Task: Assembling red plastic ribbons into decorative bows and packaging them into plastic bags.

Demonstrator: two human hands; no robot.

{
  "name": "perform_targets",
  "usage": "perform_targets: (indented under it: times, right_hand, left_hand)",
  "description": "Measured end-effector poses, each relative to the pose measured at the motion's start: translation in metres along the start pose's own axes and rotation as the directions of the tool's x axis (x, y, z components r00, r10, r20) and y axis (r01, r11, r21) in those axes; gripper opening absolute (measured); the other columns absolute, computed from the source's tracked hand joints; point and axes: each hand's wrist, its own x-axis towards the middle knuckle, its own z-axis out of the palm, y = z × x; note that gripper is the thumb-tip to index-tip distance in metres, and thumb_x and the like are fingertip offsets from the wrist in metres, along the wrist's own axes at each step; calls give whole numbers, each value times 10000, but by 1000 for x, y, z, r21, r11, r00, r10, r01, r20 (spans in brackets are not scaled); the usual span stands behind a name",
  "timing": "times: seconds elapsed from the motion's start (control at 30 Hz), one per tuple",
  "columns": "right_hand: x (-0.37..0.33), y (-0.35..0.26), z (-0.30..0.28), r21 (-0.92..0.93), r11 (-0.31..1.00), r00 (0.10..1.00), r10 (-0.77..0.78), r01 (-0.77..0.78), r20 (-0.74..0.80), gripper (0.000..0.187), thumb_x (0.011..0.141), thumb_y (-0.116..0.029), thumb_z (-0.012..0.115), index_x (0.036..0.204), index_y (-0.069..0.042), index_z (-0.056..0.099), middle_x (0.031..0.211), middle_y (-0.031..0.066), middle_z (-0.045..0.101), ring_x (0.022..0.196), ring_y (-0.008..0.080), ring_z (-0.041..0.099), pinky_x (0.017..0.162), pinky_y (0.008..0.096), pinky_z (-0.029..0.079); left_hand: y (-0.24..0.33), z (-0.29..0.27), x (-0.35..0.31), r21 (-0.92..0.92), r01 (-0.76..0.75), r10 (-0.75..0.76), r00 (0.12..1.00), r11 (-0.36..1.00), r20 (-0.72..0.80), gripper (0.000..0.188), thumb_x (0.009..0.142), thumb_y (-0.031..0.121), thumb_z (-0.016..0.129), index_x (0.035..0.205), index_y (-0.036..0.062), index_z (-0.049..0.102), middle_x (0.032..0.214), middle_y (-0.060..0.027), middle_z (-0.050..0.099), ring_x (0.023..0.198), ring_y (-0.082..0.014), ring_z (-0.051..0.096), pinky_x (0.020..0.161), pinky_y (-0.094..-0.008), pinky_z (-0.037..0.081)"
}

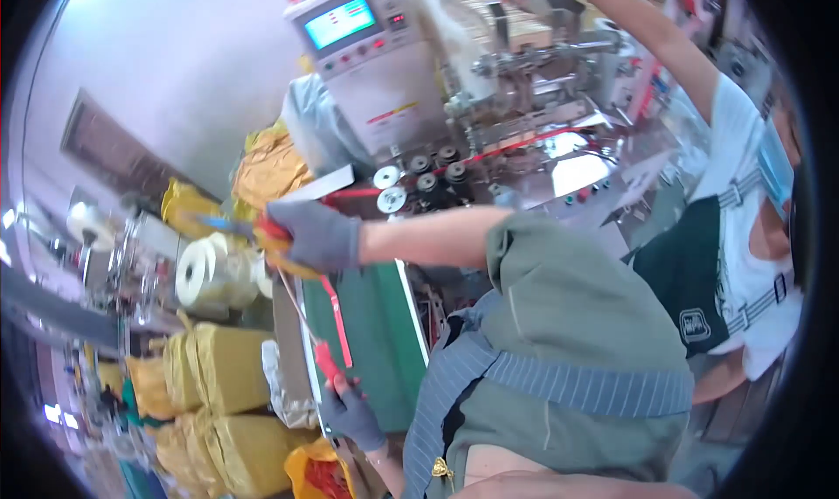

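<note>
My right hand (319, 235), in a grey glove, is stretched out over the far end of a green conveyor belt (384, 315). It is closed around a red and yellow thing (278, 241), too blurred to name, with a bluish blur beyond it. Lower down, beside the belt's near end, my gloved left hand (351, 416) grips a red-handled tool (327, 359). A thin pale shaft runs from that handle up toward my right hand. Between the hands, a narrow red strip (339, 324) lies on the belt.
A packing machine with a lit control screen (341, 23) and black-and-white rollers (426, 182) stands beyond my right arm. A co-worker (743, 237) in a dark apron reaches over it. Yellow wrapped bundles (232, 368), white film rolls (205, 272) and an open yellow bag (322, 473) line the left.
</note>
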Motion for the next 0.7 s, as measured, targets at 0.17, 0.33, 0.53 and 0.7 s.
perform_targets:
  times: [0.17,0.33,0.53,0.7]
  right_hand:
    - [97,11,-172,-449,893,800,-270,1,-535,159,812,-188,601,767,-37,584,708,162,626,674,249,644,573,369,470]
    - [138,-8,-366,-756,596,368,-662,-270,-653,208,812,-279,614,770,-82,561,666,159,610,632,351,613,578,440,471]
    - [82,24,-516,-660,299,406,-595,-689,-693,259,784,-288,621,907,-60,598,792,168,617,757,303,617,670,392,478]
    - [63,64,-522,-498,115,489,-99,-860,-867,387,738,-370,631,1003,-89,660,992,187,652,934,331,637,797,410,504]
  left_hand:
    - [-40,-16,9,11,43,-43,998,999,-36,240,946,229,501,923,8,592,710,-29,573,535,-64,510,425,-185,386]
    - [-74,-26,3,26,135,-129,978,991,-164,243,951,230,482,974,8,577,720,-33,568,521,-68,492,417,-193,381]
    - [-46,-9,13,397,160,-127,986,903,-109,418,880,353,574,1124,14,559,940,-192,634,852,-300,591,758,-360,466]
    - [-22,0,15,379,272,-229,961,884,-156,379,877,346,574,1027,-1,561,872,-162,610,768,-265,568,725,-355,463]
